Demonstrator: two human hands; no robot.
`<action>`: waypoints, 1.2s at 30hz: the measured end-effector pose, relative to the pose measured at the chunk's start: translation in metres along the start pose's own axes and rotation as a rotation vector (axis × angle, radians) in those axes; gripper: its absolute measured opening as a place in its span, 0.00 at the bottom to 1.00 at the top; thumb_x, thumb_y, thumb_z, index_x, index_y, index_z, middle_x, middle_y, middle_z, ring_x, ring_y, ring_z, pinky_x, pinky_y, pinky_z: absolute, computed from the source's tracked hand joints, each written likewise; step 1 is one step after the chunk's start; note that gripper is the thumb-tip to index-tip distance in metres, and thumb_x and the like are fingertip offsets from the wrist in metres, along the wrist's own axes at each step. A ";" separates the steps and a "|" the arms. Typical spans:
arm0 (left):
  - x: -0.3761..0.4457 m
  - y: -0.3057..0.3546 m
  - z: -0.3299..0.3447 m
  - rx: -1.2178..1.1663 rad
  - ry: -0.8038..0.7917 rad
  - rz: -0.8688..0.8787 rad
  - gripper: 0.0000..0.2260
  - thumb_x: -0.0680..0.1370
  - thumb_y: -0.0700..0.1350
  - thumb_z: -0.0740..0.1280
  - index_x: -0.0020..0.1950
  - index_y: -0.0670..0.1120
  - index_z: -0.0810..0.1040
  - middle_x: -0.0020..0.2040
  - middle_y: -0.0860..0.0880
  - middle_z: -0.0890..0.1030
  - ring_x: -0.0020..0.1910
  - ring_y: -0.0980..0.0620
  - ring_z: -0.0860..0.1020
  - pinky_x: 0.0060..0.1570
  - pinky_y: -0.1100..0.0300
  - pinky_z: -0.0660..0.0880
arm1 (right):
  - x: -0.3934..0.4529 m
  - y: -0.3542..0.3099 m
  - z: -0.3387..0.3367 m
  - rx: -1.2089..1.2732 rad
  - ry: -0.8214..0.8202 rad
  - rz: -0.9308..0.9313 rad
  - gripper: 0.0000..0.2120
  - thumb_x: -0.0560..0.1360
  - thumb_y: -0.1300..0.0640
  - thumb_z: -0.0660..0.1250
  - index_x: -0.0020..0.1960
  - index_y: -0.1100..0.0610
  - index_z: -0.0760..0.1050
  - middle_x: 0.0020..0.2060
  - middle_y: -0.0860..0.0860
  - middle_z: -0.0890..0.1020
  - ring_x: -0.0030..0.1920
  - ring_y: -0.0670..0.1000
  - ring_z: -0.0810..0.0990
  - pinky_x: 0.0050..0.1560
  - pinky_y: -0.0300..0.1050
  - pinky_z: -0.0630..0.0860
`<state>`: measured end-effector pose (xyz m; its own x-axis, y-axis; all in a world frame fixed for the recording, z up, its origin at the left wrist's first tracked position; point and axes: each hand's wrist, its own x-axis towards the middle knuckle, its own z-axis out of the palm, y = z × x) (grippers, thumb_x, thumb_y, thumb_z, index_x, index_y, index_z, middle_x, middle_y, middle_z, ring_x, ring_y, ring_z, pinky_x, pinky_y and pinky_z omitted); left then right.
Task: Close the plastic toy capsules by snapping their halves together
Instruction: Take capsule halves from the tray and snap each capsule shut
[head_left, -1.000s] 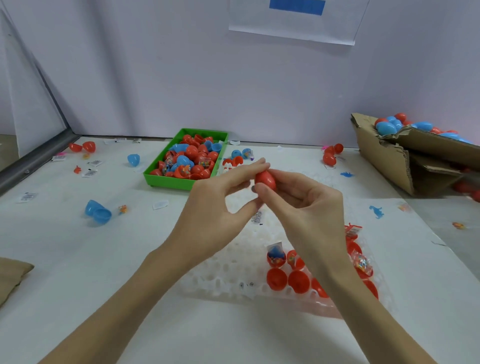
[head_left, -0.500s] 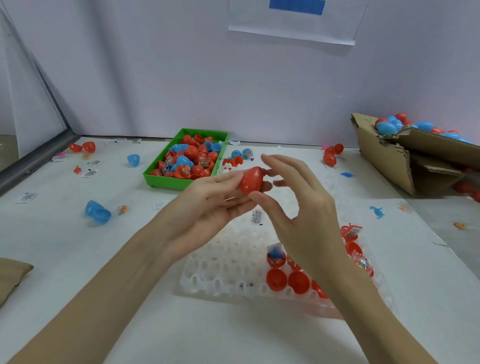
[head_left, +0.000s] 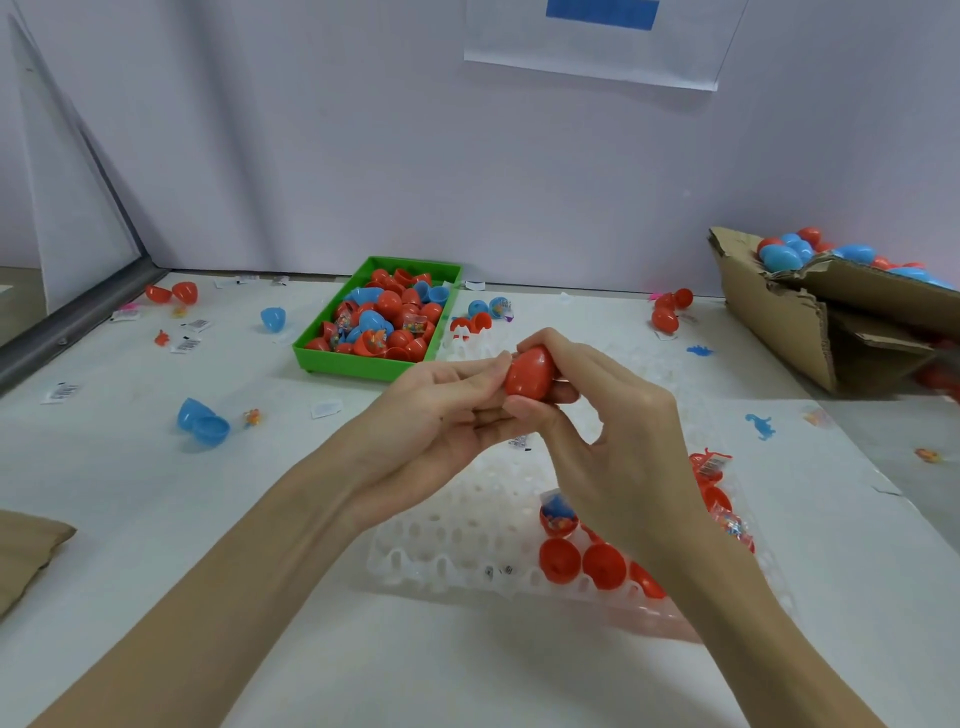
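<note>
A red egg-shaped capsule (head_left: 530, 373) is held in mid-air above the white plastic tray (head_left: 457, 540). My left hand (head_left: 441, 410) cradles it from the left, fingertips on its side. My right hand (head_left: 613, 431) grips it from the right, thumb below and fingers curled over its top. Its two halves look joined. In the tray sit several open red capsule halves (head_left: 582, 564), one of them with a small packaged toy (head_left: 558, 512) inside; my right forearm hides part of them.
A green bin (head_left: 322, 358) of red and blue capsule halves stands behind the hands. At the right a torn cardboard box (head_left: 779, 317) holds closed capsules. Loose blue halves (head_left: 202, 422), red halves (head_left: 171, 293), small toys and paper slips lie scattered on the white table.
The capsule tilted from my right fingers into my left hand while the right hand let go. Now the right hand has come back and grips the capsule again.
</note>
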<state>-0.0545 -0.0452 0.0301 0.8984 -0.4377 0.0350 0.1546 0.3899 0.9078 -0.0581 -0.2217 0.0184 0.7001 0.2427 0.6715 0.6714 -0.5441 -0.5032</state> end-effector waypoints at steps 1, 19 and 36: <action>0.000 0.000 0.000 0.002 -0.002 -0.007 0.16 0.83 0.46 0.63 0.57 0.38 0.86 0.61 0.37 0.84 0.64 0.45 0.83 0.62 0.57 0.80 | 0.000 0.000 0.000 -0.009 -0.008 -0.002 0.18 0.77 0.57 0.73 0.65 0.62 0.78 0.53 0.49 0.82 0.50 0.40 0.75 0.55 0.25 0.71; 0.008 -0.009 -0.003 0.153 0.132 0.030 0.25 0.86 0.57 0.58 0.65 0.35 0.74 0.50 0.37 0.87 0.52 0.39 0.86 0.51 0.52 0.84 | 0.002 0.000 0.006 -0.033 0.028 -0.009 0.20 0.79 0.51 0.67 0.69 0.57 0.77 0.58 0.51 0.84 0.55 0.41 0.79 0.58 0.24 0.71; 0.009 0.004 -0.025 0.103 0.578 0.171 0.20 0.86 0.53 0.62 0.45 0.38 0.80 0.36 0.40 0.82 0.29 0.47 0.78 0.27 0.59 0.75 | 0.151 0.127 -0.097 1.829 0.822 0.777 0.22 0.87 0.54 0.53 0.77 0.66 0.64 0.66 0.61 0.78 0.54 0.53 0.82 0.51 0.42 0.82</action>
<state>-0.0353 -0.0278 0.0236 0.9890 0.1465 -0.0224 -0.0264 0.3230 0.9460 0.1094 -0.3316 0.1086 0.9789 -0.1745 -0.1059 0.1500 0.9669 -0.2065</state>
